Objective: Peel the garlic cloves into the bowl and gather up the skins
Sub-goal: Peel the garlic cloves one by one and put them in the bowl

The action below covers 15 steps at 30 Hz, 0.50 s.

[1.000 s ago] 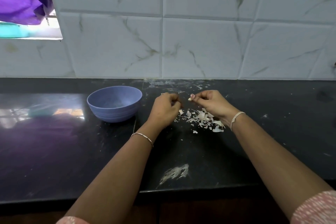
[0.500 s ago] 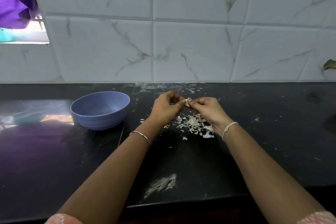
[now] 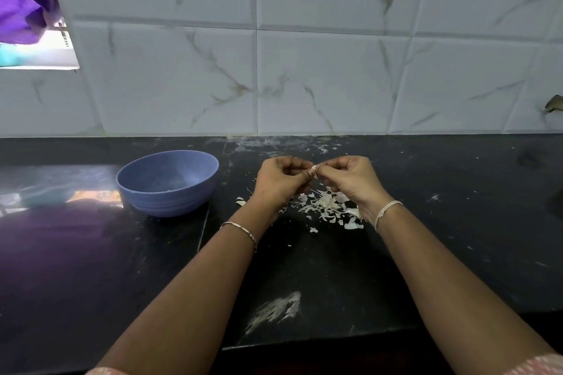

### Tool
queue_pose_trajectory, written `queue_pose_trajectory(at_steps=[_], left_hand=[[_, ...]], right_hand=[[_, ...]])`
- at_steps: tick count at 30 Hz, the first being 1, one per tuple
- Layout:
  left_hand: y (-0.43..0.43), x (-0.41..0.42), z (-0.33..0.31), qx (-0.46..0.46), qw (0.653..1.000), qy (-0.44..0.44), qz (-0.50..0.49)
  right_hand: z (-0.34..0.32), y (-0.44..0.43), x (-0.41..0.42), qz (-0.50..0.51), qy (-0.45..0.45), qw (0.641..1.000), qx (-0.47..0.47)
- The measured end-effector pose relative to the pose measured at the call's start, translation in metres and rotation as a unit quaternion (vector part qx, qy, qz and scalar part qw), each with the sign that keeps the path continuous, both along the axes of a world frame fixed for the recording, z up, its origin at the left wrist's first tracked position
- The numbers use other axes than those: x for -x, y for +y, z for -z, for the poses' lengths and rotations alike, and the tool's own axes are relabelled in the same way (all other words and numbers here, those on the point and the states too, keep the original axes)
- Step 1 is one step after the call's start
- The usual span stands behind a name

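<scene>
A small pale garlic clove (image 3: 313, 169) sits between my two hands above the black counter. My left hand (image 3: 280, 181) and my right hand (image 3: 350, 179) both pinch it with curled fingertips that meet at the clove. Under and just right of the hands lies a heap of white garlic skins (image 3: 326, 205). A blue bowl (image 3: 170, 184) stands on the counter to the left of my left hand; I cannot make out what it holds.
The black counter (image 3: 457, 237) runs to a white marble-tiled wall (image 3: 304, 70) at the back. One stray skin (image 3: 240, 201) lies between bowl and hands. A whitish smear (image 3: 274, 310) marks the counter near its front edge. Purple cloth (image 3: 21, 9) hangs at top left.
My hands, a little apart a second ago, have come together at the clove. The view has shifted slightly; bowl and skin heap stay in place.
</scene>
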<state>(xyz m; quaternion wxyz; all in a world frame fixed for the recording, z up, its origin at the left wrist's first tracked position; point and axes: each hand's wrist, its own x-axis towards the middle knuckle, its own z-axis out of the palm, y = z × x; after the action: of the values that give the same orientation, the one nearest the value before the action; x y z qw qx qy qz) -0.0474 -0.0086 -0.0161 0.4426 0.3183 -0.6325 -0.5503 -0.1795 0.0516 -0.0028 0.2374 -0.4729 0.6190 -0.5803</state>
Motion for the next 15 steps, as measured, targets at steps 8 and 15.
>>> queue_pose_trajectory(at_steps=[8,15], left_hand=[[0.0031,0.0015,0.0011,0.009,1.0,0.005,-0.01],[0.0008,0.0009,0.0027,0.009,1.0,-0.006,-0.023]], right_hand=[[0.0029,-0.0017,0.0005,0.003,0.014,1.0,0.018],[0.0007,0.0012,0.0002,0.007,0.012,0.999,0.033]])
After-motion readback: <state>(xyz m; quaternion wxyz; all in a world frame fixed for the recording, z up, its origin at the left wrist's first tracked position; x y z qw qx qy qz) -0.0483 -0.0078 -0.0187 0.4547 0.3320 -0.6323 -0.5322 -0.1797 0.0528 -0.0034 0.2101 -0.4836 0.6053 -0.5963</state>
